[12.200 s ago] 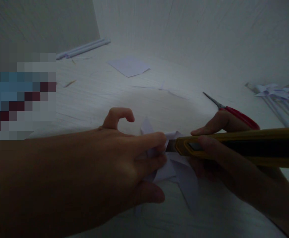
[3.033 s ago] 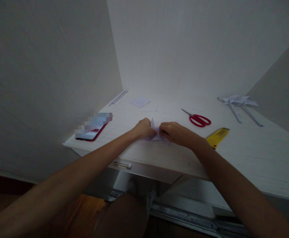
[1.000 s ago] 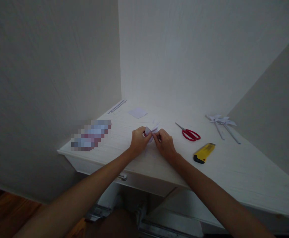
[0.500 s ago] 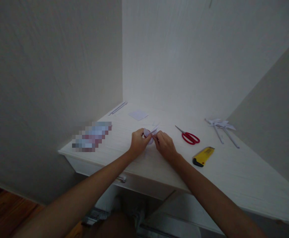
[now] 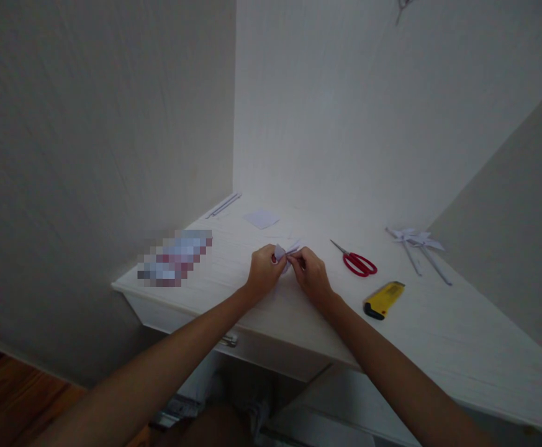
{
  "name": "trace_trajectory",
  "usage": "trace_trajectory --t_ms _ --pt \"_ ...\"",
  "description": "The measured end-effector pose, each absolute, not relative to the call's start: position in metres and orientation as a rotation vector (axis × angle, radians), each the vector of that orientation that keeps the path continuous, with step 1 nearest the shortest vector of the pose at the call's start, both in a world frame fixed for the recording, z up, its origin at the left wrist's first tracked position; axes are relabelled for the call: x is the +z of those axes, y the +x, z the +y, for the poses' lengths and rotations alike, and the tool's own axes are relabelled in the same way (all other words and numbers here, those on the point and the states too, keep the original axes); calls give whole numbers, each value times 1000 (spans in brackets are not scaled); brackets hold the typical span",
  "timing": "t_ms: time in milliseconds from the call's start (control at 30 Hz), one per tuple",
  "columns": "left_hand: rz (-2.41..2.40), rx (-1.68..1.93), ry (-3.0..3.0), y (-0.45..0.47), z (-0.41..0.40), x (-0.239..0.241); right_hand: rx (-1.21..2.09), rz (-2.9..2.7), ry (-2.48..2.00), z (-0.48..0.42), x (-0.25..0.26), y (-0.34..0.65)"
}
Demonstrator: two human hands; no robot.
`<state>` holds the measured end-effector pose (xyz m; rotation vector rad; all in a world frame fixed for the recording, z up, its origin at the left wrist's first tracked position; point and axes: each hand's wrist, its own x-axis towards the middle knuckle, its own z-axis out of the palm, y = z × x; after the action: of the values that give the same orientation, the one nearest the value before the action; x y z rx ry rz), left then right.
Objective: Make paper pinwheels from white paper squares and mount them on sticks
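Observation:
Over the middle of the white desk (image 5: 233, 279), my left hand (image 5: 264, 270) is closed around a small white paper pinwheel (image 5: 279, 251) with curled, folded blades. My right hand (image 5: 315, 273) pinches the same paper near its centre from the right. Fingers cover much of the pinwheel, so whether a pin or stick is in it is hidden. To the right of my right hand lie red-handled scissors (image 5: 360, 264), with a yellow utility knife (image 5: 385, 300) nearer to me.
Finished-looking paper pinwheels on sticks (image 5: 413, 238) lie at the right back. A square paper sheet (image 5: 262, 218) and thin sticks (image 5: 224, 205) are at the back left. A pixelated item (image 5: 175, 257) sits on the left. Walls enclose the desk; a drawer handle (image 5: 228, 341) is below.
The view has shifted slightly, so everything appears a little lower and to the right. Both hands keep hold of the paper pinwheel, with small finger movements of the right hand.

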<state>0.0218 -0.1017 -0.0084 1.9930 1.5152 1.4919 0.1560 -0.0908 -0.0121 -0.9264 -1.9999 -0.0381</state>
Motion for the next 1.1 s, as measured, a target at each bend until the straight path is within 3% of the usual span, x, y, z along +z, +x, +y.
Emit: trace_trajectory --t_ms 667,867,967,1100 --pt "1512 1412 1965 24 -100 -9 -282 -2110 -873 -89 -12 160" --pt "1573 1376 1914 13 -96 5 -300 -1877 -963 -76 -8 178" --pt "1744 1197 2041 -21 -63 31 -345 -1726 -994 -67 -3 193" --pt "2170 683 2138 -80 9 53 -367 -1709 -1019 -58 -2 200"
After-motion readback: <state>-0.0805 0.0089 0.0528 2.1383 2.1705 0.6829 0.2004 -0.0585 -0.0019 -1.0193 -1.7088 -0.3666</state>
